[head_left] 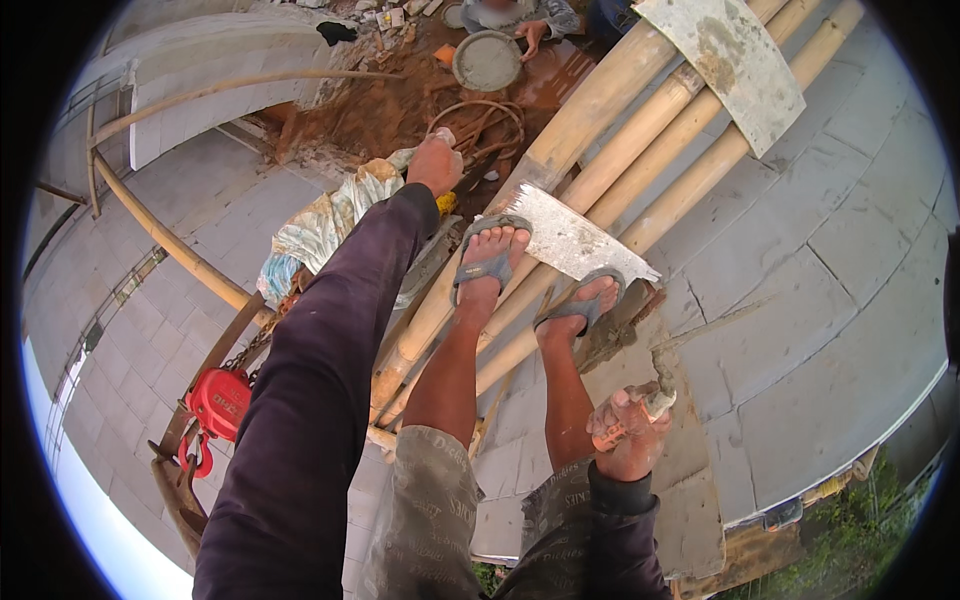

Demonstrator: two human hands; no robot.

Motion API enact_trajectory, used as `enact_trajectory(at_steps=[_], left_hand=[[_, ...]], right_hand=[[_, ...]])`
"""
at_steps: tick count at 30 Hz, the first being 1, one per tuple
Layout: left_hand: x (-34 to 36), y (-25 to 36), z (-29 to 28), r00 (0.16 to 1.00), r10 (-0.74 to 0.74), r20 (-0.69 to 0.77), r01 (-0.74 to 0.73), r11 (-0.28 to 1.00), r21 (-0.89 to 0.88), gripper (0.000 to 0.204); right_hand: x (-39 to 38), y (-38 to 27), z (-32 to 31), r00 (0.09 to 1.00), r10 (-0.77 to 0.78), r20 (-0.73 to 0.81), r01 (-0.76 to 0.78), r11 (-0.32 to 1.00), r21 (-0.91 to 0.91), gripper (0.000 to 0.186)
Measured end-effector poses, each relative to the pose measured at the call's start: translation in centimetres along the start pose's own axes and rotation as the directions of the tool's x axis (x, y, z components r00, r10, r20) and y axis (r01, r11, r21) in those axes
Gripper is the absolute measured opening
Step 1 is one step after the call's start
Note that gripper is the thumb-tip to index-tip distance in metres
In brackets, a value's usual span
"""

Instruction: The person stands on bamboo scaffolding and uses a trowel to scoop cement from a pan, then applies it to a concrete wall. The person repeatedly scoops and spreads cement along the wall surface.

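Note:
My left hand [435, 163] reaches out ahead, its fingers closed; a small pale bit shows at the fingertips, but I cannot make out what they grip. Just past it is a loop [520, 120], rope or hose, over reddish soil. Near my right leg, my right hand [632, 435] is wrapped round the orange handle of what looks like a mortar-coated trowel [664, 372], its blade hard to see from here. My sandalled feet stand on bamboo poles [560, 105] and at the edge of a mortar-stained board [580, 235] lying across them.
A person's hand [533, 36] is beside a round basin of grey mortar [487, 62] below. A stained sack [335, 222] lies left of the poles. A red chain hoist [220, 402] hangs at left. Another board [730, 70] crosses the poles farther up. Grey block walls [800, 300] flank them.

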State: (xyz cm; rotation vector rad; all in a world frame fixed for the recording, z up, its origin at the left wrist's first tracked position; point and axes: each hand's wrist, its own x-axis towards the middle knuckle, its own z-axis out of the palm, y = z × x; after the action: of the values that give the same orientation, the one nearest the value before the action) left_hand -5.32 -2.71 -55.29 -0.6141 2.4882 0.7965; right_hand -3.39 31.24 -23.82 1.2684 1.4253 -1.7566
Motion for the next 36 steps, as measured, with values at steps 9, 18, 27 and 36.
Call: enact_trajectory(at_steps=[9, 18, 27, 36], left_hand=[[4.0, -2.1, 2.1, 0.994, -0.071, -0.077, 0.075, 0.995, 0.058, 0.041], [6.0, -3.1, 2.8, 0.963, -0.085, -0.257, 0.186, 0.899, 0.397, 0.054], [7.7, -9.6, 1.5, 0.939, -0.231, 0.254, 0.094, 0.885, 0.456, 0.039], [9.1, -8.5, -5.3, 0.93, 0.171, 0.327, -0.251, 0.942, 0.223, 0.04]], right_hand=[[3.4, -3.4, -1.0, 0.988, -0.151, -0.037, 0.146, 0.982, -0.116, 0.022], [7.1, -6.1, -0.2, 0.939, -0.34, -0.057, 0.327, 0.931, -0.161, 0.024], [9.4, -7.3, -0.5, 0.938, -0.346, 0.003, 0.338, 0.914, -0.223, 0.022], [8.8, -7.4, -1.4, 0.955, -0.288, 0.066, 0.295, 0.912, -0.285, 0.022]])
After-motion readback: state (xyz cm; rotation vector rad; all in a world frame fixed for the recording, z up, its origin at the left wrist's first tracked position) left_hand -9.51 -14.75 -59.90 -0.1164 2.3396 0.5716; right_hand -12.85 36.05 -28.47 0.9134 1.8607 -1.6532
